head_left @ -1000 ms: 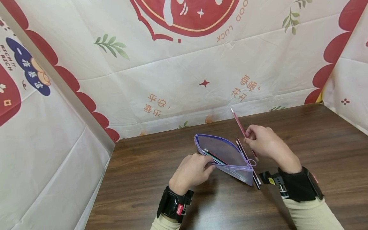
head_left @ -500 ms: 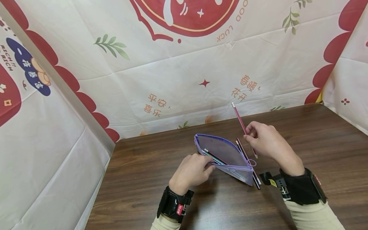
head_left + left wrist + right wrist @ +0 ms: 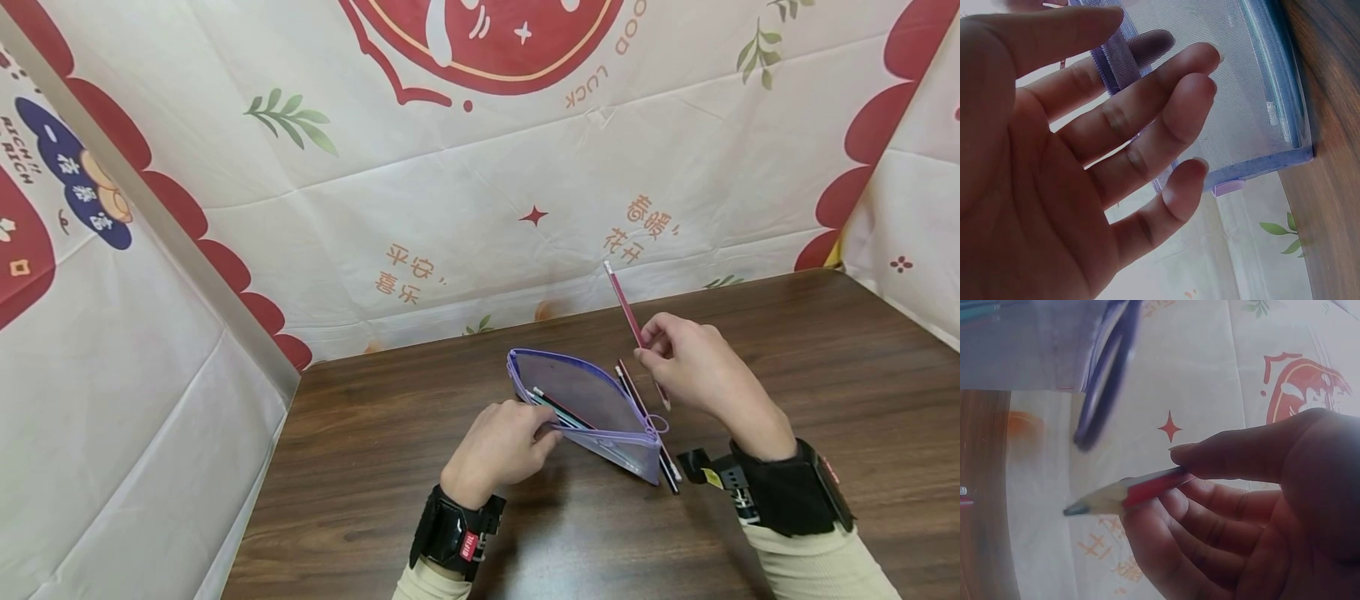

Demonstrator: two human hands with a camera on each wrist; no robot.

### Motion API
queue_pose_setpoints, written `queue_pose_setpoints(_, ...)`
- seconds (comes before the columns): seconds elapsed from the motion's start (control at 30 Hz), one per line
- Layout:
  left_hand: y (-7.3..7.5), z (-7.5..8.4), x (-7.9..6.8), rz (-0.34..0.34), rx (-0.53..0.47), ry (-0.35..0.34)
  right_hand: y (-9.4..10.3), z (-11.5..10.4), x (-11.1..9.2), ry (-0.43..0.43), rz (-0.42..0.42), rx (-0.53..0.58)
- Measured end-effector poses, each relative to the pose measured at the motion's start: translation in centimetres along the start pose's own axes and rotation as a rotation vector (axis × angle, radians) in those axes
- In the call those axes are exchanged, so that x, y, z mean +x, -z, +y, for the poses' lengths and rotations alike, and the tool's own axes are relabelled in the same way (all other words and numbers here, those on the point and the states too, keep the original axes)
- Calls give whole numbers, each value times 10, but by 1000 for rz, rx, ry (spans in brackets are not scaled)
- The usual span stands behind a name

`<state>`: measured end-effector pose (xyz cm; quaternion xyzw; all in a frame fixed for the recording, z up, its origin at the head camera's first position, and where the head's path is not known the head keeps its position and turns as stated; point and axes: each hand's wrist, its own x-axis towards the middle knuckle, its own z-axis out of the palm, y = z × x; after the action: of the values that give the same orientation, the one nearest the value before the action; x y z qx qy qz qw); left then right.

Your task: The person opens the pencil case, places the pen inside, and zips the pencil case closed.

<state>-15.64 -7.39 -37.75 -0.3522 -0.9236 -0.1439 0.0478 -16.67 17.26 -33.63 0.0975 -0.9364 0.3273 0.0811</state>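
Observation:
A purple-edged mesh pencil case (image 3: 577,379) stands unzipped on the table, with several pencils (image 3: 558,408) inside. My left hand (image 3: 498,450) pinches its near rim between thumb and index finger; in the left wrist view the zipper edge (image 3: 1124,59) lies between them, the other fingers loosely bent. My right hand (image 3: 693,367) pinches a red pencil (image 3: 624,304) near its sharpened end, just right of the case. That pencil tilts, eraser up and away, and its dark tip (image 3: 1075,509) points down in the right wrist view. A purple zipper loop (image 3: 1107,381) hangs near the tip.
More pencils (image 3: 670,467) lie on the wooden table (image 3: 360,483) along the right side of the case. A white printed cloth (image 3: 450,208) rises behind the table's far edge, and another covers the left side.
My right hand has risen slightly, away from me, with the red pencil, whose eraser end now stands a little higher. My left hand and the case stay in place.

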Motion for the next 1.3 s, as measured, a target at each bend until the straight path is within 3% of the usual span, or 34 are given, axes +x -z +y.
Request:
queue_pose_setpoints(0.47,0,0,0,-4,4,4,1,-3,-1,13,44,0)
queue_pose_setpoints(0.93,-1,-1,1,-9,-7,6,-1,-4,-1,81,191,6)
queue_pose_setpoints(1.3,-1,-1,1,-1,-1,2,1,-8,-2,92,209,13)
